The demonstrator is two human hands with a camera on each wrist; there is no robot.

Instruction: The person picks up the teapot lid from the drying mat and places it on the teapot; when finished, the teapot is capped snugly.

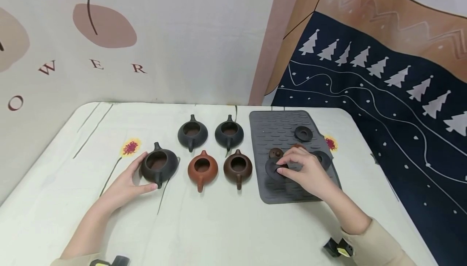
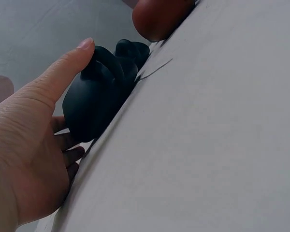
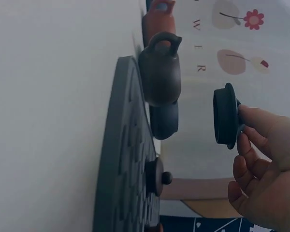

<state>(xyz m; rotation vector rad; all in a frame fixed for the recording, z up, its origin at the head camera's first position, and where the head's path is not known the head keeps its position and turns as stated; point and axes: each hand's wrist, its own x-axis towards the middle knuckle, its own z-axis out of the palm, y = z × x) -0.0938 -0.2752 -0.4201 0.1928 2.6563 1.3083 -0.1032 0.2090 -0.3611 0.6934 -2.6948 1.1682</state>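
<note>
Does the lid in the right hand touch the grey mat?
No, the right hand holds the lid clear of the grey mat in the right wrist view.

Five teapots (image 1: 202, 179) and a grey mat (image 1: 271, 130) rest on the white, flower-patterned table (image 1: 204, 225).

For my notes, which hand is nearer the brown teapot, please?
Right: the right hand is over the mat, right of the brown teapot; the left hand is farther away, to its left.
</note>
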